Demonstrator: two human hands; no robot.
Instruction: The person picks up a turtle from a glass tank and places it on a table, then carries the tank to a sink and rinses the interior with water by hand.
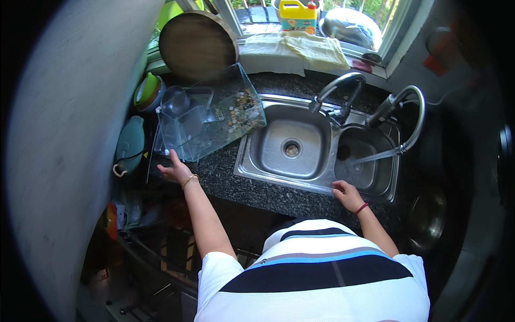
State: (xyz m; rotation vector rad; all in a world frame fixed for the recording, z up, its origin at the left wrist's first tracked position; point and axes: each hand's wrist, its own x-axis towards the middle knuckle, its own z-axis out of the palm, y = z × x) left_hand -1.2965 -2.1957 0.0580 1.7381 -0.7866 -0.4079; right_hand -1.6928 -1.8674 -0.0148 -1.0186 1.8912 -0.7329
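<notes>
My left hand (175,170), fingers spread, is just in front of a glass tank (225,133) on the counter at the left. Pebbles (244,108) lie in the tank's right part, and clear dividers stand in its left part. At the front edge of the double stainless steel sink (277,182) is my right hand (347,195), its fingers loosely curled with nothing seen in them; whether it touches the rim I cannot tell. Water (374,156) runs from the right-hand faucet (420,112) into the smaller basin. A second faucet (338,82) arches over the larger basin.
A round wooden chopping board (199,44) leans by the window. Stacked bowls (148,91) and a teal container (130,139) stand at the left. Cloths (318,50), a yellow jug (298,16) and an upturned metal bowl (352,28) are at the sill. A metal basin (427,219) is at the right.
</notes>
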